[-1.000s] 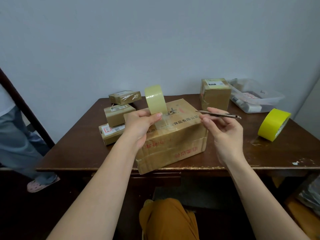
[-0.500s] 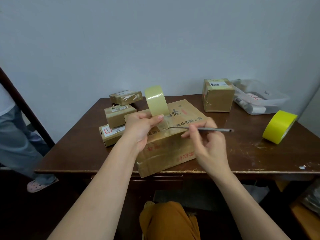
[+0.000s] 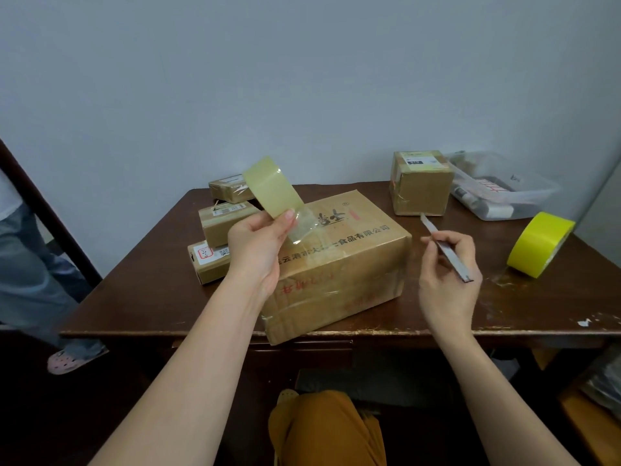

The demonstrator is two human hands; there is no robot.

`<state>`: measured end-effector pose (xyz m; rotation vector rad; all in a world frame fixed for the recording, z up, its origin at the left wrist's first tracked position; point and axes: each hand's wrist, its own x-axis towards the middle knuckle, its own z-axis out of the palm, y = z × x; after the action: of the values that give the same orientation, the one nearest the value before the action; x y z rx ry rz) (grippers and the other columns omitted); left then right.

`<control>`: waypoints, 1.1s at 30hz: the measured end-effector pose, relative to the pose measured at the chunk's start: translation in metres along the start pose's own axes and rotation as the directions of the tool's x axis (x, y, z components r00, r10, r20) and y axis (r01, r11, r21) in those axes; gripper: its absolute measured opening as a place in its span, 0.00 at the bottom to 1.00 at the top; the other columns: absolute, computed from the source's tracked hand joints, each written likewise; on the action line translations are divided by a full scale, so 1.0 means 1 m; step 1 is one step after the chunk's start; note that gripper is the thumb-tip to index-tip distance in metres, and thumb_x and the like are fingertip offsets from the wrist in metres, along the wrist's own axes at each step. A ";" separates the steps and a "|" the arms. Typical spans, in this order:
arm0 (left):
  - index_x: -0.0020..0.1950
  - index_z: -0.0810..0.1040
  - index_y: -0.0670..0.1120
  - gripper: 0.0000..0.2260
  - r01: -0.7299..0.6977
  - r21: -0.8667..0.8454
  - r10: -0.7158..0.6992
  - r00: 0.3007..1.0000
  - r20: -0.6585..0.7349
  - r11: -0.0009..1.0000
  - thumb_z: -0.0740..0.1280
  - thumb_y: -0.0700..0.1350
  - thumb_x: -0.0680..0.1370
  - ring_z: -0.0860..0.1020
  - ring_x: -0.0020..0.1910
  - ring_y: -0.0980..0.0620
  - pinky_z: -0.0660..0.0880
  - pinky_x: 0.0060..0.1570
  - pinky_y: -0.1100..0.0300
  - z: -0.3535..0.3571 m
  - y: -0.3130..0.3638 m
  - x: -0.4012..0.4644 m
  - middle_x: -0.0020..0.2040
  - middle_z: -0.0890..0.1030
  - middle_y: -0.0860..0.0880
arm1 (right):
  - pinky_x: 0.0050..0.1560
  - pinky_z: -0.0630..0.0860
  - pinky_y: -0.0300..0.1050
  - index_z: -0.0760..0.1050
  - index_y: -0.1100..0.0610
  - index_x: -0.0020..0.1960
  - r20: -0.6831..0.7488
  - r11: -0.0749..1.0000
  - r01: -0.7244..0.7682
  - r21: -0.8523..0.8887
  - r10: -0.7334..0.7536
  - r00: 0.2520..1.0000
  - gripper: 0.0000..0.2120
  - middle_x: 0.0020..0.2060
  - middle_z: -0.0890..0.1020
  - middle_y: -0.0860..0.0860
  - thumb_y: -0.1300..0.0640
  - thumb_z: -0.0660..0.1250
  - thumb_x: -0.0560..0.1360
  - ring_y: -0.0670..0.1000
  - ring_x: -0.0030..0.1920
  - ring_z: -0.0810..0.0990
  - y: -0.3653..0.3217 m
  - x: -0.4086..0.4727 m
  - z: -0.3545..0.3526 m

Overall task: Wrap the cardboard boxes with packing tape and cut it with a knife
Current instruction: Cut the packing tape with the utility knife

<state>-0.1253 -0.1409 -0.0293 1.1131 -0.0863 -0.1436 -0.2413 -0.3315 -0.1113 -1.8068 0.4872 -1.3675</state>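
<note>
The left hand (image 3: pixel 260 242) is holding the pale translucent roll of packing tape (image 3: pixel 273 186) up above the table, thumb pressing on the roll's outer face and the roll tilting back toward the wall. A short loose flap of clear tape (image 3: pixel 302 225) is hanging from the roll just over the large brown cardboard box with printed characters (image 3: pixel 339 264), which is sitting at the front edge of the dark wooden table (image 3: pixel 141 290). The right hand (image 3: pixel 448 267) is hovering beside the box's right end, palm turning inward, fingers pinching a slim grey metal knife (image 3: pixel 445 247) with its tip pointing up and away. Off to the right a bright yellow tape roll (image 3: pixel 537 243) is resting on the table. Three small cardboard boxes (image 3: pixel 218 227) are sitting behind the left hand.
</note>
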 end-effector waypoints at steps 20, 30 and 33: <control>0.50 0.85 0.45 0.08 -0.055 0.466 -0.114 0.938 0.328 0.883 0.76 0.39 0.72 0.84 0.47 0.53 0.78 0.52 0.59 0.079 -0.024 -0.056 0.44 0.87 0.52 | 0.58 0.73 0.36 0.81 0.45 0.57 0.459 0.976 -0.125 0.178 0.030 0.888 0.17 0.57 0.82 0.47 0.37 0.66 0.74 0.44 0.60 0.78 -0.044 0.059 -0.051; 0.57 0.77 0.46 0.18 0.227 0.551 -0.403 0.888 0.223 0.803 0.78 0.42 0.70 0.77 0.57 0.49 0.73 0.56 0.55 0.127 -0.095 -0.089 0.55 0.80 0.47 | 0.48 0.80 0.53 0.83 0.63 0.48 0.467 0.801 -0.475 0.366 0.283 0.838 0.16 0.45 0.85 0.61 0.50 0.73 0.68 0.57 0.46 0.83 -0.011 0.050 -0.091; 0.50 0.82 0.45 0.08 0.241 0.605 -0.475 0.840 0.262 0.759 0.75 0.46 0.75 0.78 0.54 0.50 0.71 0.55 0.55 0.133 -0.112 -0.099 0.50 0.83 0.49 | 0.48 0.79 0.54 0.83 0.64 0.52 0.440 0.800 -0.490 0.347 0.322 0.838 0.20 0.49 0.84 0.66 0.49 0.73 0.69 0.59 0.46 0.83 0.007 0.047 -0.103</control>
<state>-0.2496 -0.2919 -0.0710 1.6676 -0.2932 -0.7497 -0.3198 -0.4063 -0.0783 -1.4086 0.3087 -0.7375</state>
